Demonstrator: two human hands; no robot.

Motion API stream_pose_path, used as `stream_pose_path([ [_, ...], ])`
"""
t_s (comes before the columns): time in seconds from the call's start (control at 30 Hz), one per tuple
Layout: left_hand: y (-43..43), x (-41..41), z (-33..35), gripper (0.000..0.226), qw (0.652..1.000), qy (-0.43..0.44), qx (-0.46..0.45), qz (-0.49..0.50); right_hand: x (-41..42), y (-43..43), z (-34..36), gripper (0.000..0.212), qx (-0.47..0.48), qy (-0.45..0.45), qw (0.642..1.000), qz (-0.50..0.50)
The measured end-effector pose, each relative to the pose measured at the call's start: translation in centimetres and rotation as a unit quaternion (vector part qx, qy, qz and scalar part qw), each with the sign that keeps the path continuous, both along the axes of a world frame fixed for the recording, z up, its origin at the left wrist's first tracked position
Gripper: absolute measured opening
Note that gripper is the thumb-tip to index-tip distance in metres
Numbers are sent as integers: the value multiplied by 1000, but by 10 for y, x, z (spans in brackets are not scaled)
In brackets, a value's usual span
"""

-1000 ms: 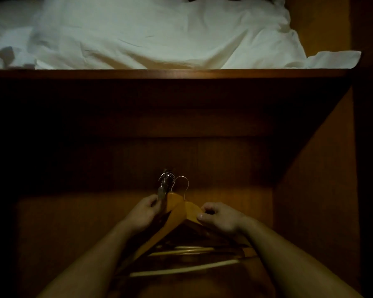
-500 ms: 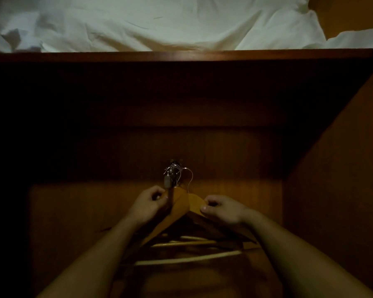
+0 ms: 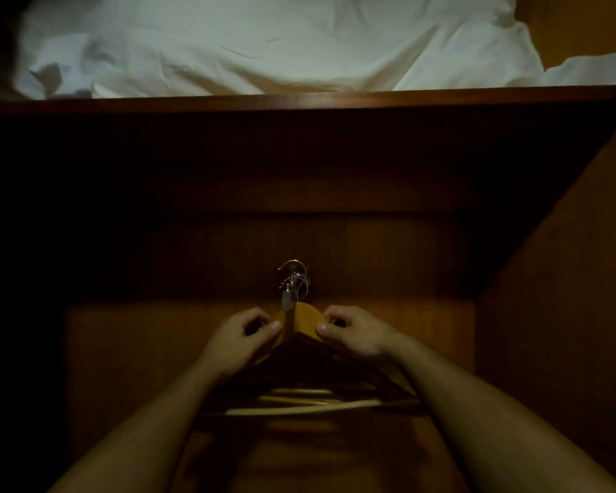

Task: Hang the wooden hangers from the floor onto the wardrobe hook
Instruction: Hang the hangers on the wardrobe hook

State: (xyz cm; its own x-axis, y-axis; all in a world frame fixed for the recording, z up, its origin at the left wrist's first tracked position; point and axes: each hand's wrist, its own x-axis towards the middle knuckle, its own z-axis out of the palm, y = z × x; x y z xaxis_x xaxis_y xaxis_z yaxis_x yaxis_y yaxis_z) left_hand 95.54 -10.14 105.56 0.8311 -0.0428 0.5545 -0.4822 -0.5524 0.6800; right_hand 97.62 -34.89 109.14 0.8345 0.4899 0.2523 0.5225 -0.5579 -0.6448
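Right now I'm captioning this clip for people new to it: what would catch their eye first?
The bright white bedding heaped on the top shelf stands out against the dark wardrobe. Low in the middle, the left hand and right hand pinch the shoulders of a wooden hanger. Just above them, a cluster of metal hanger hooks glints at the back panel.

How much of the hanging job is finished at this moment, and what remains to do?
Done, it seems: several wire hanger hooks are bunched on the wardrobe hook, with pale hanger bars hanging below. In hand: the left hand and right hand pinch the shoulders of the front wooden hanger. Left: letting go; the floor is out of view, so I cannot tell if more hangers wait.
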Motion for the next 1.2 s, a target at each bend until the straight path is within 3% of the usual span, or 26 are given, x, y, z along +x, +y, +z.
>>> stream_pose_path([
  [0.3, 4, 9, -24, 15, 995, 27, 87, 37, 8, 1, -25, 10, -27, -17, 999, -14],
  [0.47, 6, 10, -26, 15, 994, 28, 93, 42, 11, 3, -23, 25, -75, -49, 995, -40],
  [0.93, 28, 12, -28, 11, 991, 11, 108, 79, 11, 13, -29, 20, -84, -89, 983, -137],
  [1.2, 42, 7, -42, 10, 983, 8, 129, 127, -6, 12, -55, 29, -75, -116, 972, -188],
])
